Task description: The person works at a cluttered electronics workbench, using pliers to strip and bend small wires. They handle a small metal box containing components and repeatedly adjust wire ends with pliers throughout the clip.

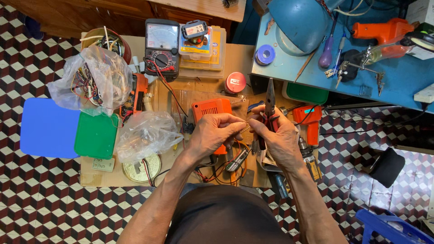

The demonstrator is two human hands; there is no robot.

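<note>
Pinching a thin wire (244, 129) between the fingertips of my left hand (216, 132), I close my right hand (279, 138) around red-handled pliers (270, 105), their nose pointing to twelve o'clock. An orange tool (211, 110) lies beneath my left hand, a multimeter (162, 44) at eleven o'clock.

Both forearms rise bare from the lower edge and converge, elbows spread wide. The left hand (212, 131) is curled, back facing up, thumb and forefinger pinched together toward the right hand (275, 135). The right hand is closed in a fist-like grip, knuckles up, just beside the left hand, fingertips almost meeting.
</note>
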